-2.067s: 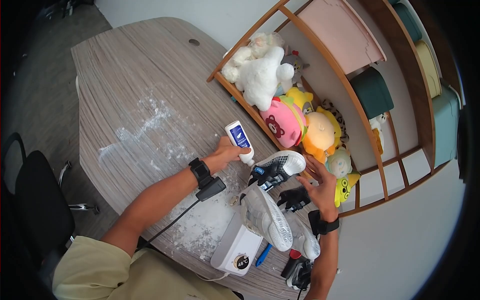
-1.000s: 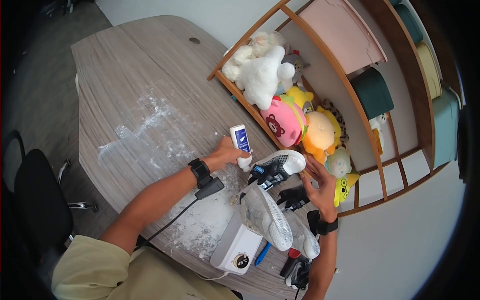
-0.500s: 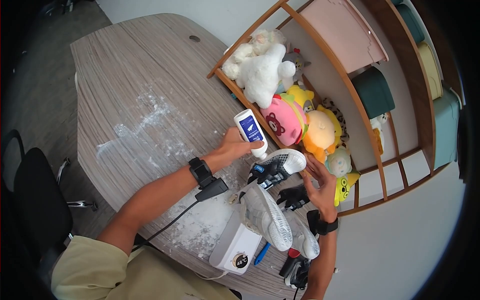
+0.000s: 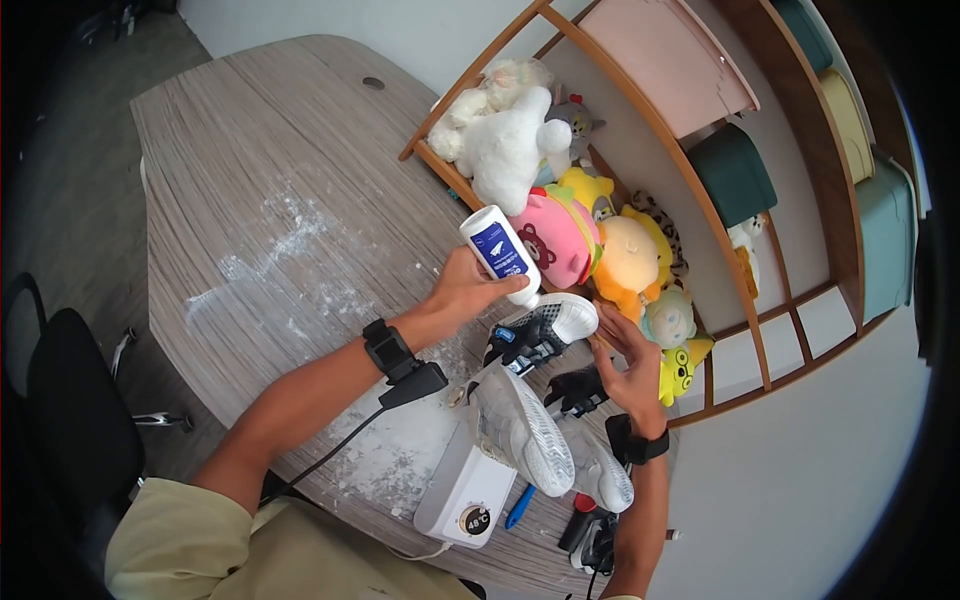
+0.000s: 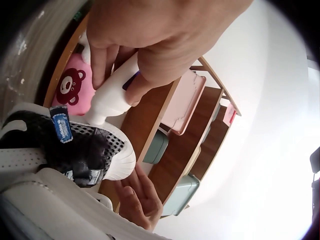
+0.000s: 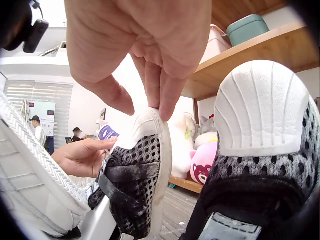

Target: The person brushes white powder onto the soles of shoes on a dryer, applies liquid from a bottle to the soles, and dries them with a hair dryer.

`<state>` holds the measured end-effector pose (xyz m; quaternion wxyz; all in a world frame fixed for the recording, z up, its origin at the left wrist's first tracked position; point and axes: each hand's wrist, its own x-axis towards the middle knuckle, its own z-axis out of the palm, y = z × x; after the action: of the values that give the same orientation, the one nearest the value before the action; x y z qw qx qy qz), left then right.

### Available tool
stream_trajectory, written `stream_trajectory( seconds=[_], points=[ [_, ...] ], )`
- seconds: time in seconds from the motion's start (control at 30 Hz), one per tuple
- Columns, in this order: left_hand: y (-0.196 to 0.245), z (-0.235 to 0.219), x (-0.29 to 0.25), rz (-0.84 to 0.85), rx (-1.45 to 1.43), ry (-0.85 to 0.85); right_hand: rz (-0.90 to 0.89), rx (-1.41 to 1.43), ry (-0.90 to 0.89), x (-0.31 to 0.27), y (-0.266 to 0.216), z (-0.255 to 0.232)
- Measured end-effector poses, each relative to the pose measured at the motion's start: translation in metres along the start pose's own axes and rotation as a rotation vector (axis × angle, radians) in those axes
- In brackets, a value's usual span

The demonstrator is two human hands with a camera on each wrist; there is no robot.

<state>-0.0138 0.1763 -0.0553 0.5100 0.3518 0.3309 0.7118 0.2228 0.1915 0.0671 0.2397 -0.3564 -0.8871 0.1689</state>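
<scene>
My left hand point(image 4: 465, 290) grips a white squeeze bottle point(image 4: 497, 245) with a blue label, its nozzle tilted down. In the left wrist view the bottle's nozzle point(image 5: 96, 118) is right at the white toe cap of a black mesh shoe point(image 5: 87, 150) with straps and a blue tag. Straight fingers of my right hand point(image 4: 632, 365) touch the tip of that toe; in the left wrist view the right thumb point(image 5: 129, 197) stands apart from the shoe. A second black shoe point(image 6: 262, 110) appears close up in the right wrist view.
White sneakers point(image 4: 520, 430) sit on a white box point(image 4: 465, 500) reading 48°C. A blue-handled tool point(image 4: 520, 507) lies beside it. White powder point(image 4: 390, 450) is scattered over the wood-grain table point(image 4: 240, 130). A wooden shelf point(image 4: 560, 30) with plush toys borders the right.
My left hand has moved up and to the right with the bottle, bringing its nozzle to the shoe's toe. My right hand stays at the toe. The whole view has shifted slightly left.
</scene>
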Motion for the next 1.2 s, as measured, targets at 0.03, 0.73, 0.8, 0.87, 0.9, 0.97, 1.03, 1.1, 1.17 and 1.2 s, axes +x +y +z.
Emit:
stream_trajectory(
  seconds=[0.03, 0.73, 0.8, 0.87, 0.9, 0.97, 1.03, 1.1, 1.17, 1.2],
  points=[
    [-0.002, -0.002, 0.0, -0.004, 0.011, -0.004, 0.001, -0.003, 0.0, 0.0, -0.001, -0.001],
    [-0.015, -0.014, 0.006, -0.175, 0.037, -0.015, -0.027, -0.015, 0.005, -0.001, 0.004, 0.0],
    [-0.013, -0.01, 0.005, -0.08, 0.025, -0.031, -0.016, -0.02, 0.004, -0.001, 0.003, -0.001],
    [-0.007, -0.006, 0.003, -0.066, 0.007, -0.014, -0.011, -0.02, 0.002, 0.0, 0.002, -0.001],
    [-0.002, -0.003, 0.002, -0.026, -0.016, -0.019, -0.009, -0.019, 0.002, 0.0, 0.002, 0.0],
    [0.008, 0.004, -0.002, 0.005, -0.006, -0.024, -0.012, -0.013, 0.006, -0.002, 0.0, 0.0],
    [0.016, 0.013, -0.007, 0.062, -0.027, -0.018, -0.026, -0.004, 0.011, -0.001, -0.001, 0.0],
    [0.017, 0.016, -0.009, 0.079, -0.044, -0.005, -0.03, -0.01, 0.002, -0.001, 0.001, -0.001],
    [0.016, 0.017, -0.009, 0.059, -0.055, 0.016, -0.029, -0.011, -0.004, -0.002, 0.002, -0.002],
    [0.016, 0.016, -0.008, 0.046, -0.016, 0.013, -0.027, -0.009, -0.003, -0.002, 0.002, -0.002]
  ],
)
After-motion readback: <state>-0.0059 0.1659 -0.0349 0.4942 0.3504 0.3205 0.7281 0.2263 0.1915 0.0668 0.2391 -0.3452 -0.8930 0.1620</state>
